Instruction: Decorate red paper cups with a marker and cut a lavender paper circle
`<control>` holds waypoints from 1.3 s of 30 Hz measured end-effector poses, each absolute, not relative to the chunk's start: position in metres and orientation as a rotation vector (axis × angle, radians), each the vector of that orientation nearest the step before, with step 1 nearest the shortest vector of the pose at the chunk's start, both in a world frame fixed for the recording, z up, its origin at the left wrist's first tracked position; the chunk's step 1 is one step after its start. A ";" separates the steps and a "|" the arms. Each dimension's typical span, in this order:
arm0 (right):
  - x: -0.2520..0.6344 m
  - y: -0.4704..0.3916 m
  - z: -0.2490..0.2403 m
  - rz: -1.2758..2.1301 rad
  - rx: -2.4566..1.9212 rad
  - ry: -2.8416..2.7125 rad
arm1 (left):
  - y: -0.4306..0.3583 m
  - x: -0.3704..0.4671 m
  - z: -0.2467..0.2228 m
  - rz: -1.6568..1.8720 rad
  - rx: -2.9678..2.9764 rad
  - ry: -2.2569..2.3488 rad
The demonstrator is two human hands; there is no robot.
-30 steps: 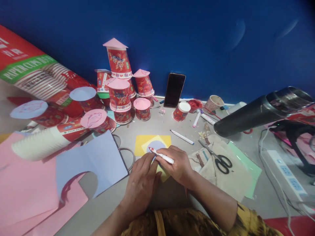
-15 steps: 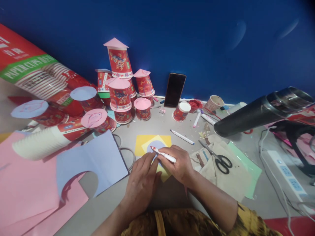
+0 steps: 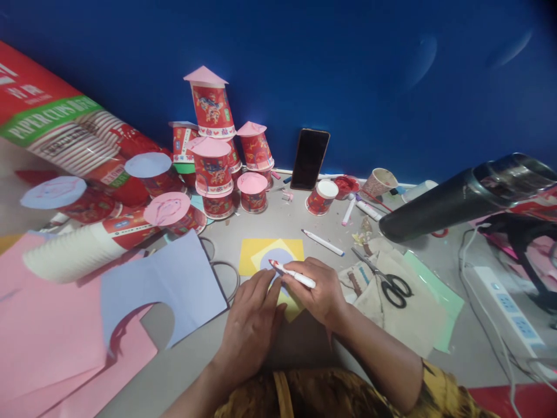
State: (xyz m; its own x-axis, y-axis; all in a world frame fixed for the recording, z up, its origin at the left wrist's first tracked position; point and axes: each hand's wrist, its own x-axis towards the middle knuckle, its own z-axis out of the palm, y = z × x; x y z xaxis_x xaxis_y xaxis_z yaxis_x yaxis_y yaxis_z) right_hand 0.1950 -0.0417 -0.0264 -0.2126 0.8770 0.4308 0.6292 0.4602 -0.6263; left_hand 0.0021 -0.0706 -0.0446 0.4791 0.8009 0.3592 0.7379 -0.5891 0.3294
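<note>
My right hand (image 3: pixel 319 290) grips a white marker (image 3: pixel 300 277) with a red tip, which points up and left over a small blue paper circle (image 3: pixel 278 256). The circle lies on pale yellow paper (image 3: pixel 292 306), on top of a darker yellow sheet (image 3: pixel 248 249). Flat on the papers' lower left rests my left hand (image 3: pixel 252 316), fingers extended beside the marker and covering part of the circle. Another white marker (image 3: pixel 322 242) lies just beyond my right hand.
Stacked red paper cups (image 3: pixel 213 165) with pink paper tops stand behind. Blue cut paper (image 3: pixel 191 284) lies left. Scissors (image 3: pixel 394 289) rest on cloth at right, near a black flask (image 3: pixel 448 200). A phone (image 3: pixel 310 159) leans on the blue wall.
My right hand and the marker have shifted slightly to the right. My left hand stays in place on the papers.
</note>
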 end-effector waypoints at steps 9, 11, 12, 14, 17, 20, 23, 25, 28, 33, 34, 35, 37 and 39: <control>0.191 -0.040 -0.031 0.418 -1.209 -1.982 | -0.070 0.003 -0.041 0.754 2.563 1.349; 0.191 -0.040 -0.030 0.412 -1.214 -1.981 | -0.070 0.003 -0.042 0.749 2.564 1.352; 0.191 -0.040 -0.030 0.412 -1.219 -1.981 | -0.070 0.003 -0.042 0.746 2.566 1.353; 0.191 -0.040 -0.030 0.418 -1.228 -1.985 | -0.070 0.003 -0.042 0.746 2.570 1.353; 0.192 -0.040 -0.030 0.428 -1.236 -1.985 | -0.070 0.003 -0.042 0.740 2.573 1.355; 0.194 -0.041 -0.029 0.427 -1.250 -1.960 | -0.070 0.002 -0.043 0.722 2.579 1.358; 0.198 -0.043 -0.027 0.415 -1.257 -1.940 | -0.071 0.001 -0.045 0.721 2.586 1.366; 0.201 -0.043 -0.027 0.403 -1.255 -1.933 | -0.071 0.001 -0.047 0.721 2.591 1.371; 0.202 -0.043 -0.026 0.402 -1.249 -1.934 | -0.071 0.000 -0.047 0.709 2.607 1.363; 0.200 -0.044 -0.024 0.440 -1.251 -1.939 | -0.070 0.001 -0.043 0.719 2.594 1.362; 0.199 -0.043 -0.024 0.445 -1.248 -1.943 | -0.070 0.001 -0.043 0.721 2.589 1.363; 0.198 -0.043 -0.024 0.448 -1.244 -1.946 | -0.070 0.001 -0.043 0.722 2.585 1.361; 0.197 -0.043 -0.024 0.443 -1.232 -1.948 | -0.070 0.001 -0.043 0.727 2.573 1.354; 0.196 -0.042 -0.025 0.435 -1.226 -1.950 | -0.070 0.001 -0.044 0.736 2.547 1.355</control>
State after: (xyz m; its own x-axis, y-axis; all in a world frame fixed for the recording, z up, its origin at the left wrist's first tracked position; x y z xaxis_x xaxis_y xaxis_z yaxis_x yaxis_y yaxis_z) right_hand 0.1963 -0.0424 -0.0247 -0.2342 0.8718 0.4303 0.6062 0.4770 -0.6364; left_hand 0.0015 -0.0702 -0.0441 0.4672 0.8138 0.3457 0.7329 -0.5751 0.3635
